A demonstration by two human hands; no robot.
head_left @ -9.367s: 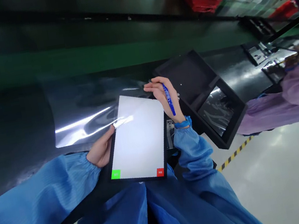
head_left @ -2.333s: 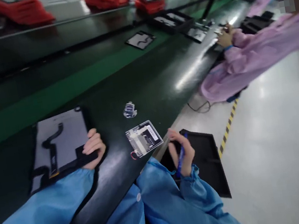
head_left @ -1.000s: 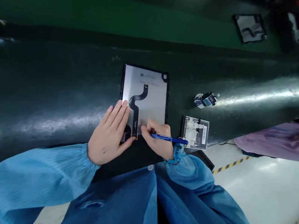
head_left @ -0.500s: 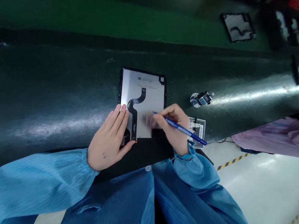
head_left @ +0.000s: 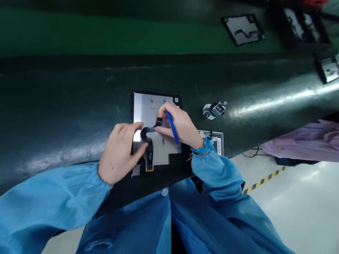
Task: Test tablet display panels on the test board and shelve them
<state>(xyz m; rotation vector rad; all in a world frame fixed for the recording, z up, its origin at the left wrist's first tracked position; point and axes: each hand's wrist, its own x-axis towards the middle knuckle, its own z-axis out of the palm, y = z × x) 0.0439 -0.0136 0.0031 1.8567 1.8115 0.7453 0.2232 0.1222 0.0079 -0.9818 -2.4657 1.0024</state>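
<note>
A display panel (head_left: pixel 149 111) with a pale back and black edges lies on the dark bench in front of me. A black S-shaped flex cable (head_left: pixel 150 152) runs across it. My left hand (head_left: pixel 121 150) rests over the panel's left side, thumb and fingers apart on either side of the cable's bend. My right hand (head_left: pixel 179 127) is closed at the cable's upper end, which appears pinched between thumb and finger. Tucked in that same hand is a blue pen (head_left: pixel 171 124), its upper end pointing away from me.
A chrome tally counter (head_left: pixel 214 110) stands right of the panel. Beside my right wrist is a clear case with a label (head_left: pixel 219 142). Another panel (head_left: pixel 243 30) and a black tray (head_left: pixel 300 27) sit at the back right. A person's pink sleeve (head_left: pixel 318 143) shows at right.
My right hand has moved up and left from the panel's lower right to the cable's upper end, the pen turning more upright. My left fingers, flat before, have spread from the thumb.
</note>
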